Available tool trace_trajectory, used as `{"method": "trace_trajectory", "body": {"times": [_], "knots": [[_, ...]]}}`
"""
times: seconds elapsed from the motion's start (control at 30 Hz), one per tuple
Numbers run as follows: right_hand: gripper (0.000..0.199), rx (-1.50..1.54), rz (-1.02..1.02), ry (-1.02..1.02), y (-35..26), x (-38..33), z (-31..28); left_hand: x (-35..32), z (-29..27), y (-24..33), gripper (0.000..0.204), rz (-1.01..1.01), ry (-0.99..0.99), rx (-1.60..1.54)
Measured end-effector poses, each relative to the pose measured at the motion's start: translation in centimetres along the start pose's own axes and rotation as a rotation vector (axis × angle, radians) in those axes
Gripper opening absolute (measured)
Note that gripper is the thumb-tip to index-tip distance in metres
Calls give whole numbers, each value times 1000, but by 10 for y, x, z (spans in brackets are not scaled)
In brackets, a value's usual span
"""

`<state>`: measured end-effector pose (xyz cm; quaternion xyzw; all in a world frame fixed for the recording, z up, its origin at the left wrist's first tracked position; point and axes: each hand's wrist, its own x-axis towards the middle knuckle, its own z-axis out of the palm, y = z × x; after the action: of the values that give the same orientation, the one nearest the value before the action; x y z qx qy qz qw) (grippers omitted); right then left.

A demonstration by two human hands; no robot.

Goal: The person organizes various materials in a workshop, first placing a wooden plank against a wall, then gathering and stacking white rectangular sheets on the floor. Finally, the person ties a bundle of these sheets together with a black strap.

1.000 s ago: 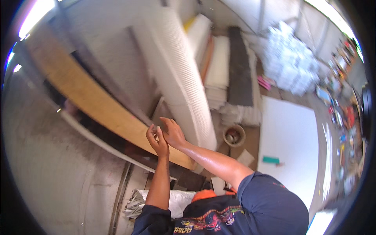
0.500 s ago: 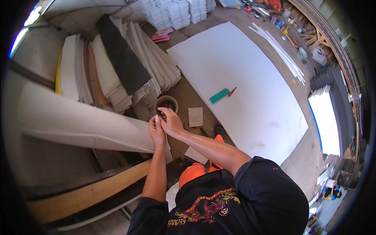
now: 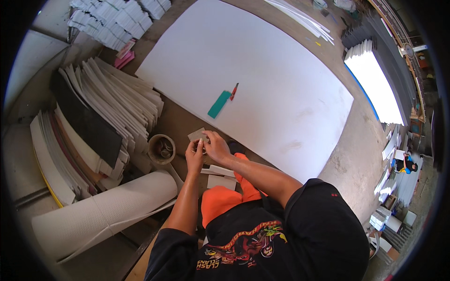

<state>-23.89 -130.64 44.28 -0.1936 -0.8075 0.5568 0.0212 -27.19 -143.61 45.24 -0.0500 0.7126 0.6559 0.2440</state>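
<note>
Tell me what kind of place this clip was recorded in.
Probably a workshop that cuts foam or board sheets: a large white sheet lies flat on the floor, stacks of cut sheets lean at the left, and a white textured roll lies nearby.

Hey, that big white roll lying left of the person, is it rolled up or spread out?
Rolled up. The white roll lies on its side as a thick cylinder, with one loose strip trailing off its near edge. The left hand is apart from it.

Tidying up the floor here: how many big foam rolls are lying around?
1: a white foam roll lies on the floor at lower left, below the small round tub and left of the left hand. Others may be hidden out of view.
</note>
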Motion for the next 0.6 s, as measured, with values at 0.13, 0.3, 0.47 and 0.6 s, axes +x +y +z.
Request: {"method": "trace_trajectory", "body": {"times": [0.13, 0.3, 0.47, 0.6], "knots": [[42, -32, 103, 84, 45, 28, -17, 41, 38, -17, 36, -11, -68, 144], [47, -71, 219, 134, 110, 55, -19, 87, 74, -59, 42, -71, -81, 347], [53, -173, 330, 115, 192, 80, -8, 140, 90, -141, 46, -137, -143, 470], [56, -225, 429, 47, 271, 115, 7, 198, 89, -241, 49, -189, -122, 553]]}}
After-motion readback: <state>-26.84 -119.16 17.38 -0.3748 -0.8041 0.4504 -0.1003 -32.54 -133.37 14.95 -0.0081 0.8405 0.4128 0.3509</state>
